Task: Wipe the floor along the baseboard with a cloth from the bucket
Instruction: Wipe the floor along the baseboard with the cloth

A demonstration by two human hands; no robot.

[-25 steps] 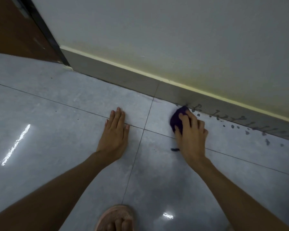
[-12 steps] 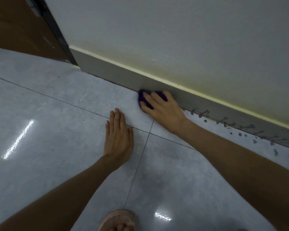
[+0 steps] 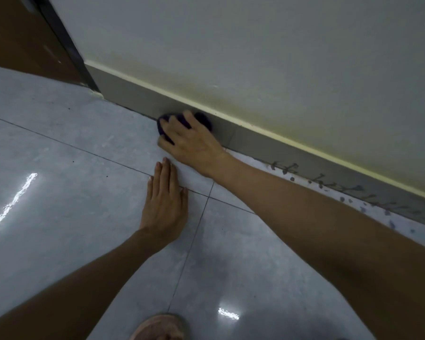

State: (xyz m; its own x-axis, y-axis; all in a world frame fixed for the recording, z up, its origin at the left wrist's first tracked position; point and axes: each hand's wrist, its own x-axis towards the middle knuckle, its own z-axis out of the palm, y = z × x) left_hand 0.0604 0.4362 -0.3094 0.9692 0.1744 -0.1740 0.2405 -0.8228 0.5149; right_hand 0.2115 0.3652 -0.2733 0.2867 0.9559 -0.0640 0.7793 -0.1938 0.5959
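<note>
Two bare hands in view, both low on a glossy grey tiled floor (image 3: 71, 192). Right hand (image 3: 190, 141): reaching forward across the body's line, fingers (image 3: 172, 121) spread narrow and curled down over a dark purple cloth (image 3: 203, 118), pressing it into the corner where floor meets the grey baseboard (image 3: 304, 153); the cloth shows only at the fingertips and beyond the knuckles, the rest hidden under the palm. Left hand (image 3: 166, 204): flat on the tile, fingers together and extended, holding nothing, apparently bracing the body; its fingertips lie just beside the right wrist. Baseboard: runs diagonally from a dark door frame (image 3: 66, 42) at upper left down to the right edge, capped by a pale yellowish strip under a white wall (image 3: 255, 45). Dark specks and streaks (image 3: 329, 185): scattered on tile and baseboard foot to the right of the right forearm, well apart from the cloth. One sandalled foot (image 3: 160, 327) at the bottom edge. Bucket: not in view. Progress, as judged: wiping under way at mid-length of the visible run; the marked stretch on the right looks unfinished, and the short stretch toward the door frame cannot be told clean or not.
</note>
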